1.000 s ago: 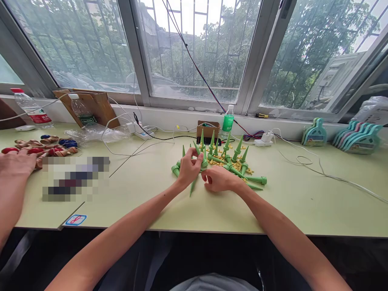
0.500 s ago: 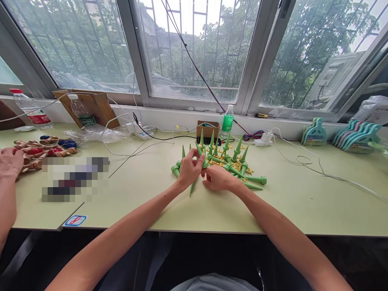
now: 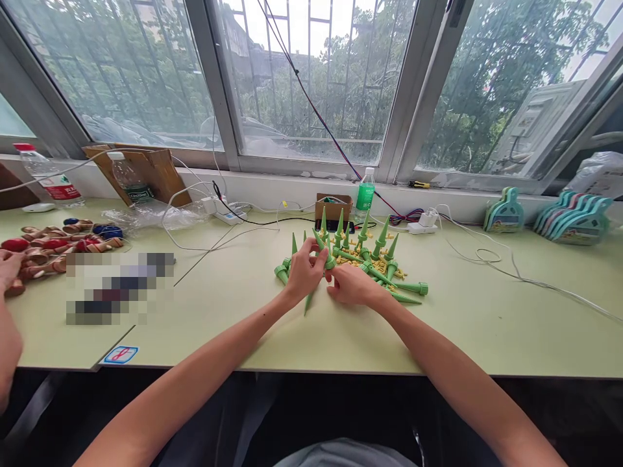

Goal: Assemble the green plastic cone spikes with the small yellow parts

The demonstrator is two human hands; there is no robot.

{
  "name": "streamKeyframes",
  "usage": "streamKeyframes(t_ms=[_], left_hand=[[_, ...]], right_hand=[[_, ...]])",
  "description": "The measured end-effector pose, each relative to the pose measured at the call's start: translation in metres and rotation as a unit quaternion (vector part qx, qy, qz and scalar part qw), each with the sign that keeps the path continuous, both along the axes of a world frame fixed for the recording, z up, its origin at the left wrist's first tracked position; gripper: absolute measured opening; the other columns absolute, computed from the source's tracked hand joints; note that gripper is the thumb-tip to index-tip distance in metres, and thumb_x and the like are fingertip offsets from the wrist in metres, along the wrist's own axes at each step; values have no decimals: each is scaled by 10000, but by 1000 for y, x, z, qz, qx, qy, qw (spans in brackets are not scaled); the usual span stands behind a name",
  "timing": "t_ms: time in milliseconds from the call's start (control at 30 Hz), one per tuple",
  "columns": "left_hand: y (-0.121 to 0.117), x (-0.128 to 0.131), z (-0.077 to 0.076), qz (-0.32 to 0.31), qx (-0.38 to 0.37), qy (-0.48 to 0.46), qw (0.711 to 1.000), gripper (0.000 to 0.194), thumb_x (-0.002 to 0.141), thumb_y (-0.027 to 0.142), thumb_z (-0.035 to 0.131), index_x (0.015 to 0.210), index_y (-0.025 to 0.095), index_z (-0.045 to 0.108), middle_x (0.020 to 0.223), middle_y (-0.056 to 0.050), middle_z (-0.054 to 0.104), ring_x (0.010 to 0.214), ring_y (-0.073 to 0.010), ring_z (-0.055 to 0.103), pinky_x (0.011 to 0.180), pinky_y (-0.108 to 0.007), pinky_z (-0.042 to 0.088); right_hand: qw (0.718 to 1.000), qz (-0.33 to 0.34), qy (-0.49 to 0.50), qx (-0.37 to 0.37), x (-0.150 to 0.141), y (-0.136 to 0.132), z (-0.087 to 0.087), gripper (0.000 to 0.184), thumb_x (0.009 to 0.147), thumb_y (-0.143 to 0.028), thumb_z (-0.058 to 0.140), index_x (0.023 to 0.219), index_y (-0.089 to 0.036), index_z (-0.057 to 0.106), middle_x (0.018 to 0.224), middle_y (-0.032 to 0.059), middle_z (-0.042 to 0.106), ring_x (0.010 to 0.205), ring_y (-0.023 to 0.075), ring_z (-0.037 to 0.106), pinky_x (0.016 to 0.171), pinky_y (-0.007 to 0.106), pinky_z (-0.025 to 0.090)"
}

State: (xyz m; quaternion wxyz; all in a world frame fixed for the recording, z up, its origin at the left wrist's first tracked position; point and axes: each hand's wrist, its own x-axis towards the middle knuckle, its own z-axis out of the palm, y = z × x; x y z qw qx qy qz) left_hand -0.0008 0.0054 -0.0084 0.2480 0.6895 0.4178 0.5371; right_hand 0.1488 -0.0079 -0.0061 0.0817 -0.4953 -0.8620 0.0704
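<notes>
My left hand [image 3: 304,274] is closed round a green plastic watering spike [image 3: 330,263], holding it point up with the wide ribbed end low. Right beside that end is my right hand [image 3: 351,284], its fingers curled in under the spike; whatever they pinch is hidden behind them. More green spikes [image 3: 381,240] stand upright or lie in a cluster just beyond my hands. Small yellow plastic pieces [image 3: 353,267] are scattered among them. One spike [image 3: 411,288] lies on its side at the right of the cluster.
Behind the spikes are a small cardboard box [image 3: 333,207] and a green-labelled bottle [image 3: 365,193]. White cables [image 3: 487,254] cross the table at right, near turquoise plastic items [image 3: 574,217]. At left, another person's hand [image 3: 8,269] touches wooden toys [image 3: 48,250].
My hands stay together at the spike; the right fingers shift slightly against its wide end. The other person's hand at left has drawn back toward the picture's edge.
</notes>
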Motion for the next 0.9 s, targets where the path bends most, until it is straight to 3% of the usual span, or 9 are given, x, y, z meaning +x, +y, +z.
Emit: streamKeyframes(t_ms=[667,900], left_hand=[[-4,2,3,-73,-24,-43,996,195,899,385,512,962,204,477,949,-27,603,408,-35,524,374,-174,403],[-5,2,4,-75,-27,-45,996,204,891,399,523,943,207,477,921,-14,591,413,-44,535,379,-183,409]], right_hand=[[1000,2,-8,4,0,0,0,161,761,-161,522,885,-188,621,833,49,660,727,155,563,603,247,331],[1000,-2,-3,0,0,0,-2,144,786,-228,528,893,-194,618,840,50,658,735,162,561,600,252,327]])
